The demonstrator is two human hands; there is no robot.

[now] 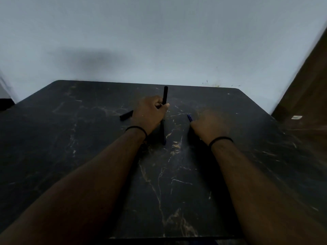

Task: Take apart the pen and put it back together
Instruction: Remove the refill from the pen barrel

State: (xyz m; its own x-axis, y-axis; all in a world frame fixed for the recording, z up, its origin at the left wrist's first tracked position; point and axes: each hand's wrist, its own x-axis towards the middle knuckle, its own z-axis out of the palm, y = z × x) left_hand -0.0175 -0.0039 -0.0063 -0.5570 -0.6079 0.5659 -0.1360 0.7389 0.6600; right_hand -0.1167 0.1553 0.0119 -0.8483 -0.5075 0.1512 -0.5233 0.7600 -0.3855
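1. My left hand (150, 112) has its fingers curled round a black pen barrel (165, 96) — it stands nearly upright, its top rising above the fist, its lower part running down toward the surface (88, 138).
2. My right hand (208, 124) lies palm down, blurred; a blue pen piece (189, 118) pokes out at its fingertips. I cannot tell whether the fingers grip it or merely rest on it.
3. A short black cap (126, 115) lies flat on the dark marbled surface, just left of my left hand.
4. Each wrist wears a thin black band (136, 129).
5. Behind the surface stands a pale wall (159, 41) — plain and dim.
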